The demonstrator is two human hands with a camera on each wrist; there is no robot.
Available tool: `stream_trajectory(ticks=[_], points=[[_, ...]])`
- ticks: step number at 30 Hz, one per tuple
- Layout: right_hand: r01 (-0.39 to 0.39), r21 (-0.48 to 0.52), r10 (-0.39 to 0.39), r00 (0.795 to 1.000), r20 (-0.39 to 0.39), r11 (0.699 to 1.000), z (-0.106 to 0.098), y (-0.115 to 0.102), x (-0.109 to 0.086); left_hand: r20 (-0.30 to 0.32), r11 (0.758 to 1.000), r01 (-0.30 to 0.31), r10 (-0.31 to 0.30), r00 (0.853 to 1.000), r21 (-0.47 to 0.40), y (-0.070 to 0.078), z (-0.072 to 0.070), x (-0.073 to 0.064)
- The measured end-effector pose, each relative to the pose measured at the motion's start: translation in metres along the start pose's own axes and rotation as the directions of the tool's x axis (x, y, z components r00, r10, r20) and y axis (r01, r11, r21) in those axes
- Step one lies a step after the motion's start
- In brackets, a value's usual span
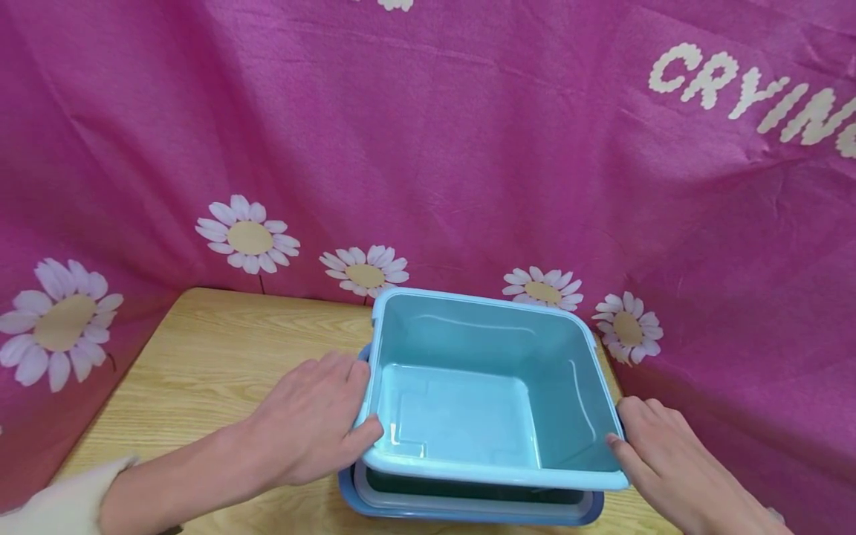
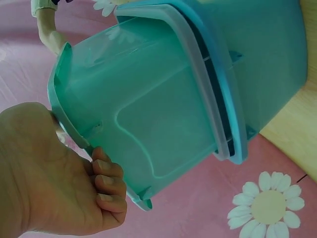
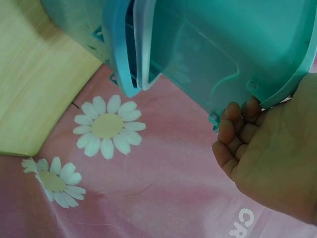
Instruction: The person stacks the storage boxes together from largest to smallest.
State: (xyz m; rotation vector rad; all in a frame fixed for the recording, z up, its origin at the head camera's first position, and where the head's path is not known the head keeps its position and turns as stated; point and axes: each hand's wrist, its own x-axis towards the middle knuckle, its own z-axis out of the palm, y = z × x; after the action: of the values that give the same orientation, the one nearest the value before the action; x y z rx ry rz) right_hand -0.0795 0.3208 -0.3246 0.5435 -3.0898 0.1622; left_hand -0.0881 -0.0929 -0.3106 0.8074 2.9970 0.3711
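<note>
A light teal plastic storage bin stands raised above a stack, its lower part inside a bin with a whitish rim. That whitish-rimmed bin is nested in a blue-rimmed bin. My left hand grips the teal bin's left rim, thumb on top and fingers curled under the edge in the left wrist view. On the opposite side, my right hand holds the right rim, its fingers curled beneath the lip in the right wrist view. The teal bin's inside shows nothing in it.
The stack stands on a light wooden table. A magenta cloth with white daisies and lettering hangs behind and along both sides, close to the table's back edge.
</note>
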Motion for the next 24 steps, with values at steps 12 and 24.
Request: stream_trajectory(ticks=[12, 24], points=[[0.010, 0.024, -0.010, 1.000, -0.010, 1.000, 0.014, 0.000, 0.003, 0.050, 0.999, 0.028, -0.027, 0.998, -0.018, -0.004, 0.015, 0.002], [0.038, 0.026, -0.037, 0.999, -0.030, 0.999, 0.027, 0.005, 0.006, 0.061, 0.999, 0.035, -0.033, 0.998, -0.026, -0.006, 0.024, 0.007]])
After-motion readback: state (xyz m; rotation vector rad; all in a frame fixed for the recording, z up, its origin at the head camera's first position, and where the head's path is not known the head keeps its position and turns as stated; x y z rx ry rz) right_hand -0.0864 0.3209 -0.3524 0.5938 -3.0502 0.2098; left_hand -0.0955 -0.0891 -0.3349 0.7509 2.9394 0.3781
